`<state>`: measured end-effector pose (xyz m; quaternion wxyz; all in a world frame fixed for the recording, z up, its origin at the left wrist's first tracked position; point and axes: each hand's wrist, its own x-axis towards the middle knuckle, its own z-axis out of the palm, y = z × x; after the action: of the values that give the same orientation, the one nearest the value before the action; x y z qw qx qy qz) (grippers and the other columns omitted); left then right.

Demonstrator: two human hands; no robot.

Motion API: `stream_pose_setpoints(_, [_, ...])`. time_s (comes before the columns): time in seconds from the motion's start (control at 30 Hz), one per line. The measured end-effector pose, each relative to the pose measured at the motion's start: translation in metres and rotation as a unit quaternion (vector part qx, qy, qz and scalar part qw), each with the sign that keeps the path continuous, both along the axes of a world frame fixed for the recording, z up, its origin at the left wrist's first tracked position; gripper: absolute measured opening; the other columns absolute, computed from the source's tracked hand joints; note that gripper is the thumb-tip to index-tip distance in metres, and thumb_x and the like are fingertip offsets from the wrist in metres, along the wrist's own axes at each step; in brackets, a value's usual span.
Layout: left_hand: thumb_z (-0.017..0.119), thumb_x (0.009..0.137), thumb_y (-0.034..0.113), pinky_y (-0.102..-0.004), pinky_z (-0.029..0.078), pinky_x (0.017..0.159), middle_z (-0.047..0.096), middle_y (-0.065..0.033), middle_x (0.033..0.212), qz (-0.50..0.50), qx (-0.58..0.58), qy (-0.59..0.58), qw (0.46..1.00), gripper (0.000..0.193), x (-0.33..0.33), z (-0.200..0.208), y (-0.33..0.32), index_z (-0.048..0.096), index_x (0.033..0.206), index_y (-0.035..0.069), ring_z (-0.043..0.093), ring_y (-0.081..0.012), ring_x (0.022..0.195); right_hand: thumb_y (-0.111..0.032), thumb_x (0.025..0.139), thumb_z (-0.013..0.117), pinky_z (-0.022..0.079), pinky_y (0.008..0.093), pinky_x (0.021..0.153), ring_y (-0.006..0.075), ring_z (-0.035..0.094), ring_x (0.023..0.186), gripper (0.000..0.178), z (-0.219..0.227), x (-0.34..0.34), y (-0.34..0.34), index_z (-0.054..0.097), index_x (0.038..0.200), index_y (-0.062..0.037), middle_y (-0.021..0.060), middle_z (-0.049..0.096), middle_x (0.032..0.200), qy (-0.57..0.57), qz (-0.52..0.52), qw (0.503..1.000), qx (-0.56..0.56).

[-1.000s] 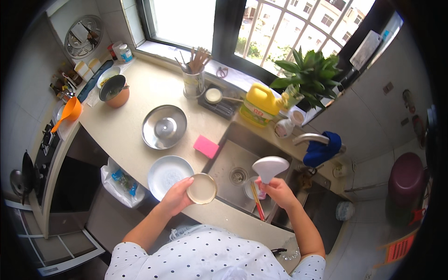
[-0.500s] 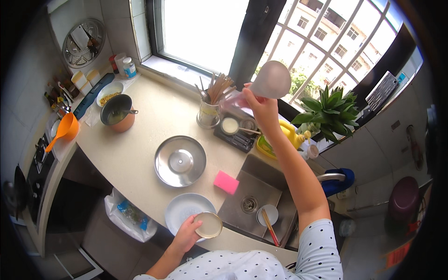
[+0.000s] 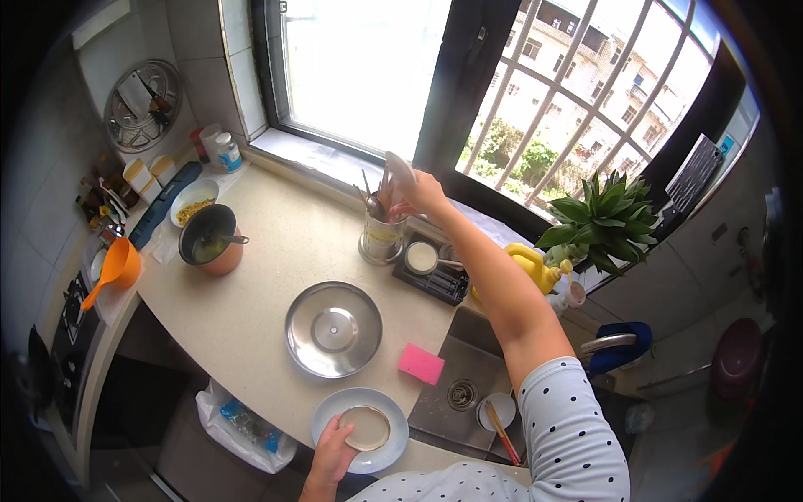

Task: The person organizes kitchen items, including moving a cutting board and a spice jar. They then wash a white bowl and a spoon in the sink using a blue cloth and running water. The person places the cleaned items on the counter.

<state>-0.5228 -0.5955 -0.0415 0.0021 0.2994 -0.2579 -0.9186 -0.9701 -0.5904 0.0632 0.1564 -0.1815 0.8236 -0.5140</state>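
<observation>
Low in the picture, my left hand (image 3: 333, 453) is closed on the edge of a small round beige lid or dish (image 3: 368, 427) with a thin golden rim. It is held over a pale blue plate (image 3: 393, 460) at the counter's front edge. My right hand (image 3: 425, 195) reaches far across the counter, closed round a pale round-ended object (image 3: 401, 171) with a pinkish translucent part. Its kind I cannot make out. That hand is beside the utensil holder (image 3: 383, 238), which is full of chopsticks and spoons, and it partly hides them.
A steel dish (image 3: 333, 329) and a pink sponge (image 3: 421, 364) lie mid-counter. The sink (image 3: 443, 402) holds a white bowl and chopsticks. Beyond are a black rack (image 3: 431, 278), a yellow bottle (image 3: 533, 266) and a plant (image 3: 602, 217). A pot (image 3: 213, 243) stands left.
My right hand has moved left and lower with the pale object, which is now tilted edge-on near the utensil holder. My left hand keeps the round lid or dish, now more over the plate.
</observation>
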Motion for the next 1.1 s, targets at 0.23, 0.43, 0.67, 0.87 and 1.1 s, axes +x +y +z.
stream_pose_setpoints(0.23, [0.043,0.087,0.006,-0.0445,0.043,0.092,0.049,-0.0142,0.119,-0.005,-0.005,0.004,1.000,0.037,-0.008,-0.005,0.004,0.038,0.123,0.001,0.051,-0.0270,0.110,-0.018,0.080,0.051,0.051,0.0373,0.068,0.0284,0.064,0.073,0.021,-0.009,-0.009,0.011,0.061,0.081,0.0004,0.0182,0.064,0.079,0.225,0.010,0.968,0.114])
stream_pose_setpoints(0.43, [0.043,0.087,0.007,-0.0436,0.043,0.092,0.048,-0.0135,0.121,-0.024,-0.019,0.005,1.000,0.038,-0.011,-0.002,0.007,0.037,0.125,0.002,0.050,-0.0258,0.111,-0.015,0.077,0.049,0.049,0.0409,0.072,0.0370,0.060,0.075,0.020,-0.009,-0.003,0.004,0.062,0.076,0.0000,0.0227,0.061,0.077,0.337,0.008,0.914,0.225])
stream_pose_setpoints(0.67, [0.039,0.090,0.009,-0.0434,0.044,0.091,0.051,-0.0138,0.117,0.050,-0.083,0.012,0.995,0.034,-0.012,0.009,-0.023,0.039,0.123,0.000,0.052,-0.0258,0.108,-0.015,0.077,0.051,0.050,0.0397,0.072,0.0346,0.062,0.080,0.020,0.018,0.018,0.011,0.064,0.078,0.0003,0.0233,0.062,0.081,0.270,-0.041,0.941,0.202])
stream_pose_setpoints(0.87, [0.038,0.090,0.009,-0.0432,0.045,0.089,0.050,-0.0148,0.118,0.159,-0.151,-0.021,0.976,0.034,0.006,-0.023,-0.082,0.040,0.122,-0.001,0.051,-0.0265,0.109,-0.005,0.074,0.056,0.053,0.0339,0.068,0.0261,0.066,0.071,0.018,-0.019,0.015,0.015,0.065,0.086,0.0051,0.0188,0.065,0.075,0.200,0.120,0.889,0.394])
stream_pose_setpoints(1.1, [0.037,0.089,0.006,-0.0365,0.048,0.084,0.047,-0.0143,0.120,0.119,-0.278,-0.125,0.945,0.039,0.019,-0.086,-0.112,0.035,0.127,0.000,0.051,-0.0240,0.106,-0.010,0.080,0.050,0.049,0.0401,0.076,0.0346,0.063,0.083,0.024,-0.051,0.019,0.013,0.055,0.097,0.0048,0.0211,0.064,0.084,0.209,0.041,0.924,0.319])
